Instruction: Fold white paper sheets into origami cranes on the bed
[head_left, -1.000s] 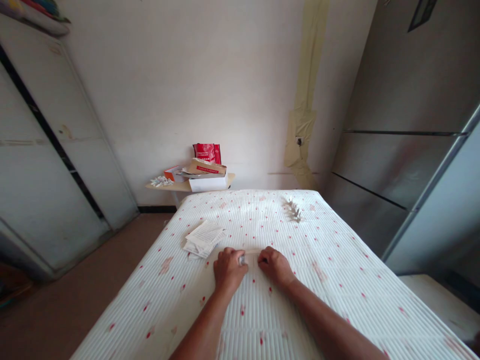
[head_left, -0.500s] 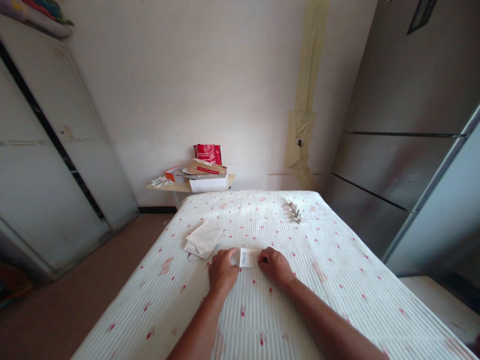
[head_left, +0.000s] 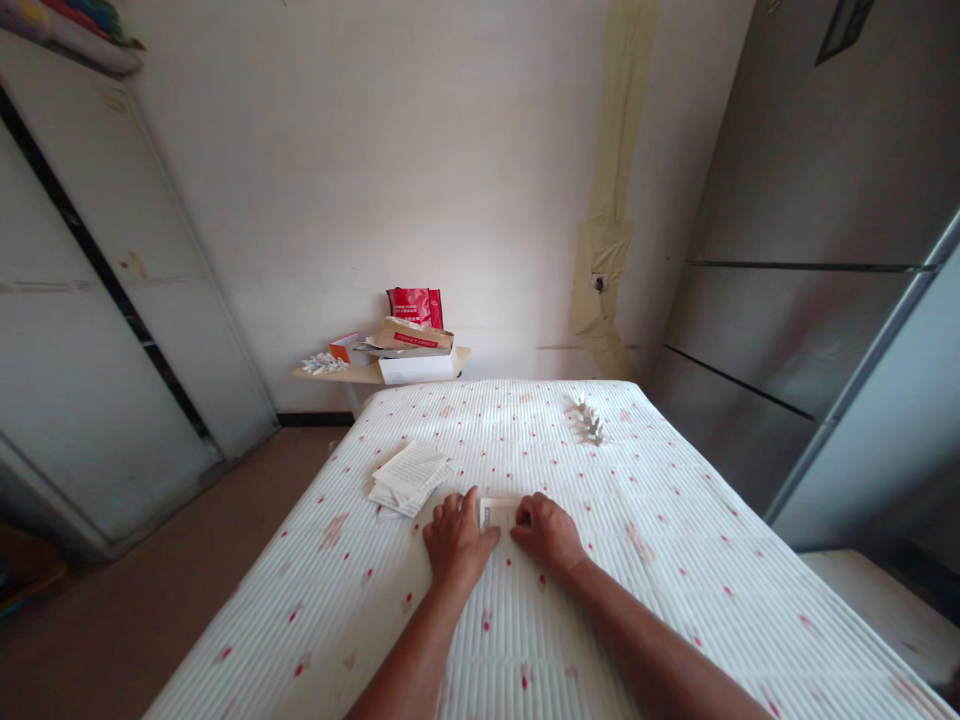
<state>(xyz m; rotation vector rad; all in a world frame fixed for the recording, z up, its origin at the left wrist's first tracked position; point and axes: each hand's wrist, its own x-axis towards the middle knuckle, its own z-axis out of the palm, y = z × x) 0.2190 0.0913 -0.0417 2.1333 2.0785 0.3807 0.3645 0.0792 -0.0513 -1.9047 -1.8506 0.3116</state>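
Between my hands lies a small white slip of folded paper (head_left: 495,513) with a grey printed mark at its left end, flat on the quilted cover (head_left: 517,630). My left hand (head_left: 455,540) is at its left end, fingers spread, with the thumb reaching over the near edge. My right hand (head_left: 549,535) has its fingers curled and pinched at the paper's right end, which they hide. Just beyond my left hand is a loose stack of printed paper sheets (head_left: 409,478).
A row of small folded grey-white pieces (head_left: 589,420) sits at the far right of the cover. Behind the far end, a small table (head_left: 360,373) bears a white box (head_left: 416,370), a red bag (head_left: 415,307) and more white pieces (head_left: 324,363). A refrigerator (head_left: 795,320) stands right.
My left hand has shifted slightly right, its fingers spreading and its thumb moving over the paper's near edge. My right hand stays almost where it was.
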